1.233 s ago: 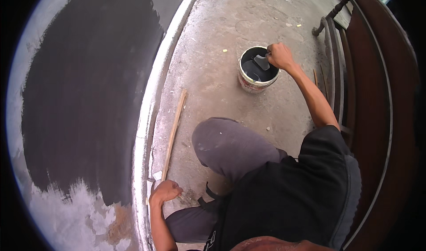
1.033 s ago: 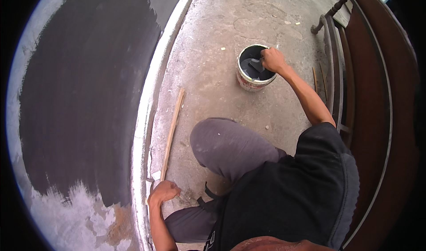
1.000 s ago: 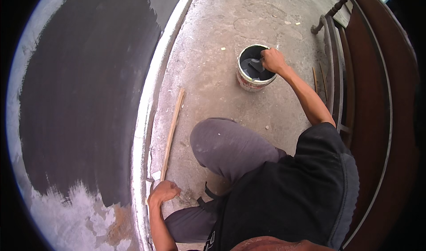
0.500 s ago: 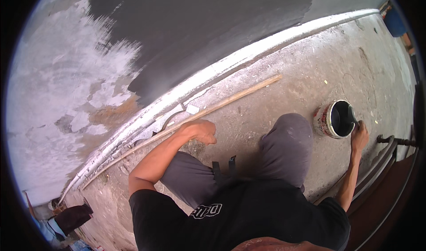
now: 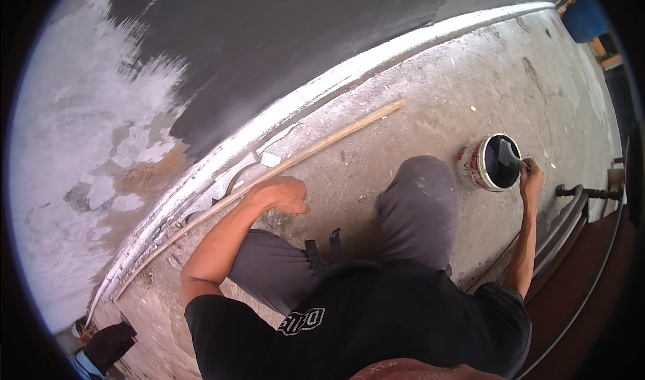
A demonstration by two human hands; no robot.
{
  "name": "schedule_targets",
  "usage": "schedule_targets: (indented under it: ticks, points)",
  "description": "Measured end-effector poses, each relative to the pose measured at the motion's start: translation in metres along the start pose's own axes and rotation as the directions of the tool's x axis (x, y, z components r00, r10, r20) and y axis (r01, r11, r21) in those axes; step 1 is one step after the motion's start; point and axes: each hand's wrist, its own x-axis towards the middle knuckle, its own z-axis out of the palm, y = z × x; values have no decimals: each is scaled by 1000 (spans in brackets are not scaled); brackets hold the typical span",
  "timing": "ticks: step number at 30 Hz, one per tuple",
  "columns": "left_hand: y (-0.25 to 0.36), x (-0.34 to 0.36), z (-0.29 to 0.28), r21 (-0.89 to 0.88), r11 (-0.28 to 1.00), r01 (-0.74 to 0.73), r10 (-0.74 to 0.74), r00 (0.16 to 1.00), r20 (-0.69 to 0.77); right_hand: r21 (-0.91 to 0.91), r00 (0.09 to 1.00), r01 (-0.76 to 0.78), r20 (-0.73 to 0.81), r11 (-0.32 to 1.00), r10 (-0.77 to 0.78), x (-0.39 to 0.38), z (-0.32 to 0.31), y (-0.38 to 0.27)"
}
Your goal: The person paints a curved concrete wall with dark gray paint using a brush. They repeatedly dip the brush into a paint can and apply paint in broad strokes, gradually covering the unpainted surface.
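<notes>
At the right, a white bucket (image 5: 474, 165) with red markings stands on the floor, dark paint (image 5: 498, 172) inside it. My right hand (image 5: 533, 176) is closed round the handle of what looks like a paintbrush (image 5: 508, 154); its wide grey head is over the paint, inside the rim. My left hand (image 5: 285, 196) is curled into a loose fist above my bent left knee, with nothing visible in it. Beyond that hand, a long wooden stick (image 5: 336, 135) lies on the floor along the wall. Fresh dark grey paint (image 5: 269, 37) covers part of the wall.
A white-spattered ledge (image 5: 336, 76) runs along the wall's foot. Bare, patchy wall (image 5: 87, 131) shows at the left. Metal bars (image 5: 564, 229) stand close to my right arm. A blue container (image 5: 583, 19) is at the far right, and a dark object (image 5: 111, 346) lies lower left.
The brush's head has shifted within the bucket, its grey face now showing more. My view has swung slightly, so everything sits a little further left and higher. My left hand stays curled.
</notes>
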Motion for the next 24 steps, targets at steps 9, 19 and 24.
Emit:
schedule_targets:
  ticks: [9,19,24]
  points:
    - [5,2,-1,-22,997,77,-77,997,-9,-237,956,222,-137,946,-259,-17,2,5]
    - [-1,18,-10,-64,998,14,-10,998,60,367,941,-311,247,877,230,-6,-24,-22]
    - [-4,27,-11,-90,996,23,-16,997,82,263,999,-37,17,964,33,6,-10,-3]
